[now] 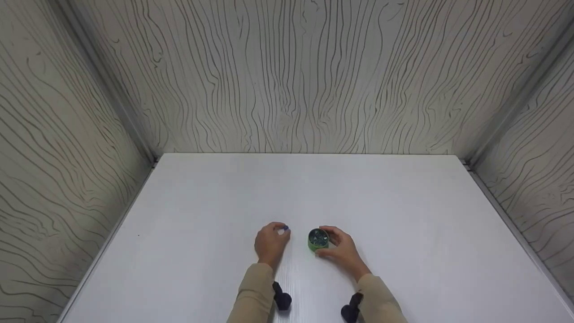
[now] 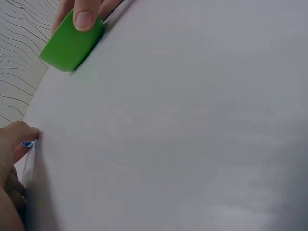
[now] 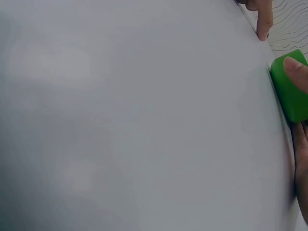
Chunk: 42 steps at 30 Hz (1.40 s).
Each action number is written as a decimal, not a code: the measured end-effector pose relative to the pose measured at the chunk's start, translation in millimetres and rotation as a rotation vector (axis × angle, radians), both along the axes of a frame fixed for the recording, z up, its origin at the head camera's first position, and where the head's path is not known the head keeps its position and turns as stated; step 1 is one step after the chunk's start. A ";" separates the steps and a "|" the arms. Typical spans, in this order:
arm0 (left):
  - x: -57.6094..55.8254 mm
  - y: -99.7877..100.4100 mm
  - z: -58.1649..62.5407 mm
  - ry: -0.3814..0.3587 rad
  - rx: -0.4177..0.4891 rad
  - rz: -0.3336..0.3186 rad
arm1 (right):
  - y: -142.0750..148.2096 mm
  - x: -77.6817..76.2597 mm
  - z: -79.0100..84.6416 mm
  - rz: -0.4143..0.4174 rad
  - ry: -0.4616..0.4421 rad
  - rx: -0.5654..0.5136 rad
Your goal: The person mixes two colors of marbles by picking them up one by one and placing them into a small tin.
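My right hand (image 1: 338, 251) grips a small round green cup (image 1: 318, 245) around its side, thumb near and fingers behind. Dark, shiny pieces (image 1: 318, 237) show inside the cup; their kind is too small to tell. The cup's smooth green wall (image 2: 72, 45) fills the top left of the left wrist view, with a thumb pressed on it. To the left of the cup, my left hand (image 1: 271, 242) pinches a small shiny blue piece (image 1: 286, 228) between thumb and forefinger. Mostly hidden by the fingertips, that blue piece (image 2: 28, 144) looks glassy in the left wrist view.
A white tabletop (image 1: 202, 193) lies beneath both hands. Wood-grain patterned panels (image 1: 287, 76) rise at the back and on both sides. Black devices (image 1: 282, 299) are worn at both wrists, over beige sleeves (image 1: 253, 291).
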<state>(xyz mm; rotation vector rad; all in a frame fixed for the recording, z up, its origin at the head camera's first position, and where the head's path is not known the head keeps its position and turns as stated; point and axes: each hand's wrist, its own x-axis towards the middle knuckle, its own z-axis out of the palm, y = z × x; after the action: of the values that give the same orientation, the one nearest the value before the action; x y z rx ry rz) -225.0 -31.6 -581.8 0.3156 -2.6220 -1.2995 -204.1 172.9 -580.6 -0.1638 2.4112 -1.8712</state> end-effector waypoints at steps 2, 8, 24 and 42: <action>-0.3 0.0 0.0 0.000 -0.002 0.002 | 0.0 0.3 0.3 -0.001 0.001 0.001; -1.0 0.3 1.0 -0.004 -0.006 0.017 | -0.1 0.7 0.5 -0.004 -0.013 0.004; -0.3 0.2 2.8 0.020 0.007 0.011 | 1.0 -0.5 -1.6 0.016 0.015 -0.006; 5.4 3.3 8.5 -0.007 0.116 0.002 | 0.6 0.4 1.0 0.017 0.005 -0.022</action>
<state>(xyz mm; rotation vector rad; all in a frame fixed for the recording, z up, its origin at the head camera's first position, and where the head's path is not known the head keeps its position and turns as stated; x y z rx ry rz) -219.5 -28.3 -573.4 0.3417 -2.5563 -1.4560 -203.7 173.5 -579.7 -0.1899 2.3850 -1.8930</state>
